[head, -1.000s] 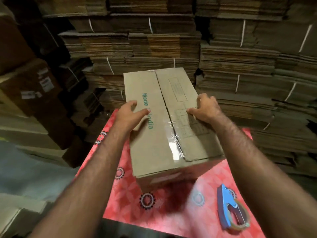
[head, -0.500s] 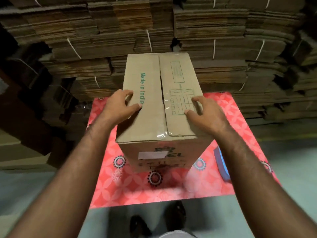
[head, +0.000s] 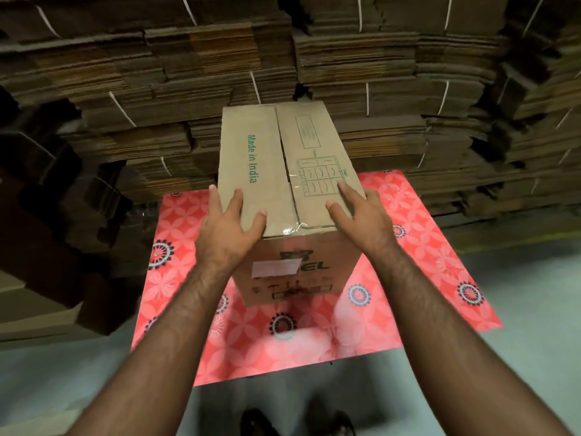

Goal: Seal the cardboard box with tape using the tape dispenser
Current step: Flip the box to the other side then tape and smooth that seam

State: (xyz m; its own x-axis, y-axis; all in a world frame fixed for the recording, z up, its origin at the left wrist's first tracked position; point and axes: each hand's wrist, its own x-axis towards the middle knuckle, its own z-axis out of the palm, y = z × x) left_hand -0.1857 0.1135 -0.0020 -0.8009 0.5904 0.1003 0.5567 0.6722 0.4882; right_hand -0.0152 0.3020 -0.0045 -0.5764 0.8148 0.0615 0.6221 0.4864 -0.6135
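A brown cardboard box (head: 283, 158) printed "Made in India" stands on a red flowered mat (head: 424, 262). Its two top flaps are folded down, and clear tape (head: 294, 212) covers the near half of the middle seam; the far half shows an open gap. My left hand (head: 231, 228) rests with spread fingers on the near left corner of the top. My right hand (head: 355, 215) lies with straight fingers on the near right corner. The tape dispenser is out of sight, hidden behind my right forearm or outside the frame.
Tall stacks of flattened, strapped cardboard (head: 377, 73) form a wall right behind the box and mat. Dark cartons (head: 56, 215) crowd the left side. Grey floor (head: 518, 357) surrounds the mat, and my shoes (head: 298, 420) show at the bottom edge.
The view has pulled back and up, so the whole mat shows. Both hands slid toward the near corners of the box top. The blue tape dispenser, seen earlier at the right, is no longer visible.
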